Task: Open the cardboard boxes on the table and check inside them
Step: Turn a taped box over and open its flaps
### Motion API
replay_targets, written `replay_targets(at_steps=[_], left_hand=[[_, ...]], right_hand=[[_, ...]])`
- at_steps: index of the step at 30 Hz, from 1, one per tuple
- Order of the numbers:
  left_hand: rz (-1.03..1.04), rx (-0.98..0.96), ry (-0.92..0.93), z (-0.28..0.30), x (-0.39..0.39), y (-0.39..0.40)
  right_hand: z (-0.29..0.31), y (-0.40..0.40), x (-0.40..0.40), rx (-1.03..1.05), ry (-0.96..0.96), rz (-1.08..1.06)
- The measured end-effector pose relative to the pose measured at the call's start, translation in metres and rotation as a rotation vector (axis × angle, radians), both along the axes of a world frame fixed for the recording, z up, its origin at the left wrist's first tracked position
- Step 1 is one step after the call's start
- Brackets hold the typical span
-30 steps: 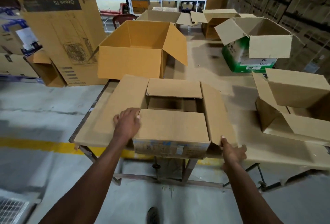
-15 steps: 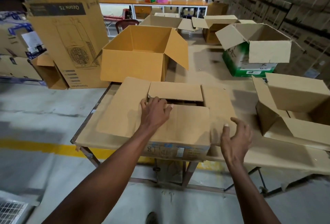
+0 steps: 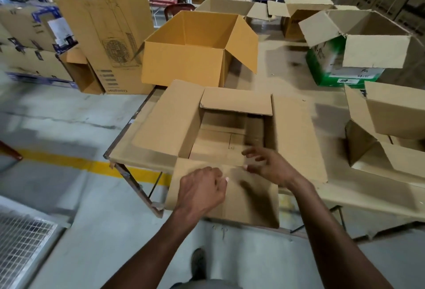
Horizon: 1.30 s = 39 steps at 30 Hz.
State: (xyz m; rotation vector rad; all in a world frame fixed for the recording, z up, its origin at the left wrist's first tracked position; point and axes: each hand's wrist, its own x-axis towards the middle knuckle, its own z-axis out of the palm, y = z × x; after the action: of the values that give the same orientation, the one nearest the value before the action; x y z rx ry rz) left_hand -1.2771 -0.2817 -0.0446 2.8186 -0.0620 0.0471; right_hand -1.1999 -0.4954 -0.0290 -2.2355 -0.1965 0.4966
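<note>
A brown cardboard box (image 3: 232, 102) stands at the table's near left corner with all its flaps spread. Its inside shows only a bare cardboard bottom (image 3: 216, 143). The near flap (image 3: 248, 199) hangs outward over the table edge towards me. My left hand (image 3: 202, 187) lies on that flap with its fingers curled against the cardboard. My right hand (image 3: 269, 164) hovers at the near rim of the opening, fingers apart and holding nothing. Both hands are blurred by motion.
Behind it stands a large open yellow-brown box (image 3: 184, 63). An open green-and-white box (image 3: 340, 67) sits far right, and another open box (image 3: 391, 127) lies on its side at the right. A tall printed carton (image 3: 103, 31) stands on the floor left of the table (image 3: 333, 187).
The near flap, flat over the opening before, now hangs outward and the inside shows. My left hand came back with it. My right hand moved from the box's right side to the near rim.
</note>
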Motion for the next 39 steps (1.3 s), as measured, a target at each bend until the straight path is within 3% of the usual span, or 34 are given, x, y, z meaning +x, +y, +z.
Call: replay_targets(at_steps=[6, 10, 13, 15, 17, 20, 22, 25, 30, 39], left_hand=[[-0.036, -0.015, 0.072, -0.029, 0.022, 0.004], [-0.068, -0.029, 0.1, -0.041, 0.028, 0.005], [-0.077, -0.099, 0.018, -0.039, 0.033, 0.004], [-0.102, -0.122, -0.072, -0.036, 0.04, 0.002], [-0.112, -0.127, -0.129, -0.033, 0.051, 0.0], [-0.115, -0.12, -0.074, -0.031, 0.066, -0.005], [-0.129, -0.115, 0.013, -0.034, 0.073, -0.006], [-0.14, -0.108, 0.087, -0.039, 0.072, -0.006], [-0.138, -0.141, 0.019, -0.043, 0.061, -0.006], [-0.195, -0.138, 0.029, -0.043, 0.064, -0.001]], right_hand=[[-0.047, 0.025, -0.008, -0.392, -0.196, 0.092], [-0.052, 0.032, -0.01, -0.468, -0.276, 0.085], [-0.041, 0.025, 0.007, -0.382, -0.076, 0.18], [-0.029, 0.02, 0.024, -0.219, 0.142, 0.24], [-0.028, 0.02, 0.046, -0.087, 0.239, 0.23], [-0.043, 0.029, 0.086, -0.076, 0.134, 0.119], [-0.057, 0.035, 0.113, -0.239, 0.017, 0.101], [-0.074, 0.041, 0.145, -0.43, -0.002, 0.12], [-0.094, 0.048, 0.172, -0.764, -0.029, 0.271], [-0.064, 0.05, 0.23, -0.779, -0.402, 0.094]])
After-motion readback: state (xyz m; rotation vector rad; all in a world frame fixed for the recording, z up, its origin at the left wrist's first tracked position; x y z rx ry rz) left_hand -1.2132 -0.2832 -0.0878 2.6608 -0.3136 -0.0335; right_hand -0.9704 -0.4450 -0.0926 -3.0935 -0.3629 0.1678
